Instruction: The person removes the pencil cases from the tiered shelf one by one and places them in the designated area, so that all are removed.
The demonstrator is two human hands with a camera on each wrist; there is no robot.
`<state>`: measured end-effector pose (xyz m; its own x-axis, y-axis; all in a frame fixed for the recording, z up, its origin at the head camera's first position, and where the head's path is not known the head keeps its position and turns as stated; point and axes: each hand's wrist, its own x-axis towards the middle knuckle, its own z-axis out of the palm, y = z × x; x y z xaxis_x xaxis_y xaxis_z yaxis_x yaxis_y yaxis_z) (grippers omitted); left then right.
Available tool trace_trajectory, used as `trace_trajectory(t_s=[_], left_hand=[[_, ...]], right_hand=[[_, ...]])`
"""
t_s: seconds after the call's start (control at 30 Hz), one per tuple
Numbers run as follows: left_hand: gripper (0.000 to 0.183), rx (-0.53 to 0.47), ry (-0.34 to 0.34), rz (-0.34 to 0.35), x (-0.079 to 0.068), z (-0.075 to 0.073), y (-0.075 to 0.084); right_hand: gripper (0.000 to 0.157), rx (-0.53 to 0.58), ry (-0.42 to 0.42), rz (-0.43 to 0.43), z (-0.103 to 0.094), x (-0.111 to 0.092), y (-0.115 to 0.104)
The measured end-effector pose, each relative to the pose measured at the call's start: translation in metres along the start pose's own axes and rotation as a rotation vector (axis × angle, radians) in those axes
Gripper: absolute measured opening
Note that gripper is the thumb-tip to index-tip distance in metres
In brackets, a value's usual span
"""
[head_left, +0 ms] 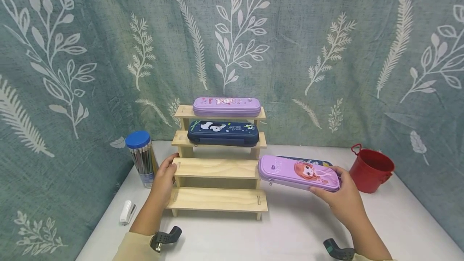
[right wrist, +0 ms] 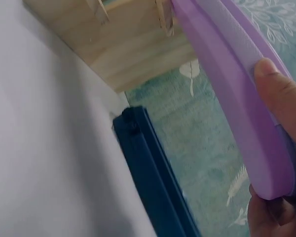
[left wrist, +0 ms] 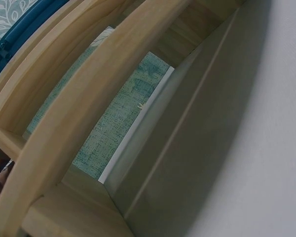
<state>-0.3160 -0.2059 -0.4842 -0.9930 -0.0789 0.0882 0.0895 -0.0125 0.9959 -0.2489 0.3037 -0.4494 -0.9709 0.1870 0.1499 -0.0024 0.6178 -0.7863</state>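
Observation:
My right hand grips the right end of a purple pencil case with a red-haired girl printed on it. The case is held up off the table, its left end at the right end of a lower shelf of the wooden tiered rack. In the right wrist view, the thumb presses along the zip side. My left hand holds the rack's left side at the second shelf from the bottom. Another purple pencil case lies on the top shelf, and a navy panda pencil case on the one below.
A dark blue pencil case rests on the table behind the held one. To the right stands a red bucket. On the left are a blue-lidded tub of pencils and a white stapler. A patterned green curtain hangs behind.

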Motion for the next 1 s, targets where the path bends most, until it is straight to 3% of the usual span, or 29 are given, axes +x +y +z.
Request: trace_trajectory(t_s=[0.4,0.73,1.0], left_hand=[[0.048,-0.021,-0.011,-0.007,-0.001,0.000,0.001],[0.048,-0.017,-0.004,-0.006,0.000,0.001,0.001],[0.048,-0.010,-0.012,0.001,-0.001,0.000,0.002]], right_hand=[[0.120,-0.036,0.016,0.036,-0.018,0.016,0.048],[0.126,-0.158,-0.084,0.083,-0.023,0.025,0.080],[0.130,-0.174,-0.138,0.108,-0.015,0.027,0.092]])
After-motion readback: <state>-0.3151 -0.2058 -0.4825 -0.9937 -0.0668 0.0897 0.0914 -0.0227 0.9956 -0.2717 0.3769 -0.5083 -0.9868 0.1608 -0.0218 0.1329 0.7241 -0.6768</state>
